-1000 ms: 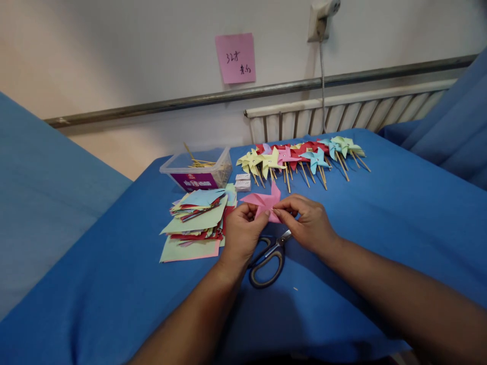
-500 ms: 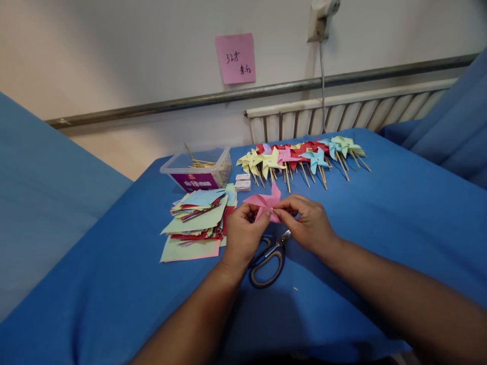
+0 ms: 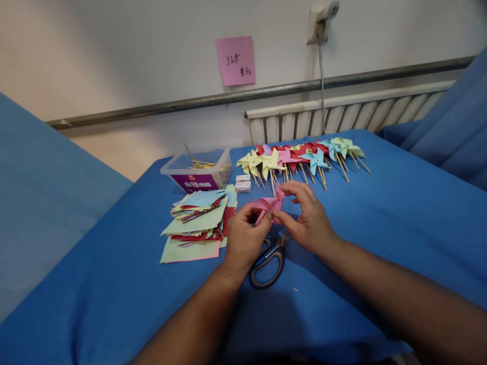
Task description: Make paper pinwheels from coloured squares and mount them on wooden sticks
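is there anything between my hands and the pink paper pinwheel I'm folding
Nothing visible. Both the left hand and the right hand already pinch the pink pinwheel directly. The scissors lie below on the blue cloth.

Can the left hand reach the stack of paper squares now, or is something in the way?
Probably yes: the paper stack lies beside the left hand, nothing between, but it holds the pink pinwheel.

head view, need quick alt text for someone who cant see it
Both hands, left hand and right hand, hold a pink paper pinwheel above scissors on a blue cloth. A paper stack lies left; finished pinwheels lie behind.
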The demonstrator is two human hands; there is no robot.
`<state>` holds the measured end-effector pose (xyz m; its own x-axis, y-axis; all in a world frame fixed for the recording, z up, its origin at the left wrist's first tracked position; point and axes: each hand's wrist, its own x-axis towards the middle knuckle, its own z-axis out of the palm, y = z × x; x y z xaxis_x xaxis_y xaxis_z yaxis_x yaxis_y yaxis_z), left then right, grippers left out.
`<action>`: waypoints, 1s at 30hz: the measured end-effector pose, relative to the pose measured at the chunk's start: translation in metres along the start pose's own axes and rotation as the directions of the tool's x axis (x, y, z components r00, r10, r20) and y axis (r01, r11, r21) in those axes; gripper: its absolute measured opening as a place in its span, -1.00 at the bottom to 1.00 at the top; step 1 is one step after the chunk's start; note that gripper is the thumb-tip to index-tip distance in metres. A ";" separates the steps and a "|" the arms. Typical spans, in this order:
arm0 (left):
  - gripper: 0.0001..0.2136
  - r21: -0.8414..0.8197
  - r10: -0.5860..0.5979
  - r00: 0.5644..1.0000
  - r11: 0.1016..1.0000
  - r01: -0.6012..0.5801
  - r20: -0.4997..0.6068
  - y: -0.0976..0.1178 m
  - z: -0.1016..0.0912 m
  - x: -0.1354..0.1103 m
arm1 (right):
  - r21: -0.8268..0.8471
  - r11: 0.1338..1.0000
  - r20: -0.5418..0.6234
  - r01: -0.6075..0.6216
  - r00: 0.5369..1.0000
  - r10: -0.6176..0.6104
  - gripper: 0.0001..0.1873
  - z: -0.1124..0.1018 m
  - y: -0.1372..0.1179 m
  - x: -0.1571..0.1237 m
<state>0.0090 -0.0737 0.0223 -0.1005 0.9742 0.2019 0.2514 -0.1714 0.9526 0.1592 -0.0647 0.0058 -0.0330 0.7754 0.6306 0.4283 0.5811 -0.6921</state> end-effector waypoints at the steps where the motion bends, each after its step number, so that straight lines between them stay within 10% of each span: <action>1: -0.88 -0.020 -0.009 1.000 1.000 0.009 0.003 0.000 0.000 0.000 | 0.033 0.999 -0.006 -0.033 0.999 0.033 -0.47 0.001 0.001 0.000; 10: -0.88 -0.105 -0.056 0.998 0.993 0.057 0.012 0.004 -0.001 -0.001 | 0.569 0.661 0.354 -0.489 0.871 0.341 -0.69 0.010 0.007 0.004; 30: -0.85 -0.079 -0.022 0.999 0.997 0.024 0.023 0.005 -0.001 -0.002 | 0.395 0.839 0.149 -0.376 0.927 0.345 -0.85 0.013 -0.001 -0.005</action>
<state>0.0097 -0.0771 0.0270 -0.0836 0.9809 0.1754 0.1726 -0.1591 0.9721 0.1472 -0.0663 -0.0012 -0.0169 0.9558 0.2934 0.0150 0.2937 -0.9558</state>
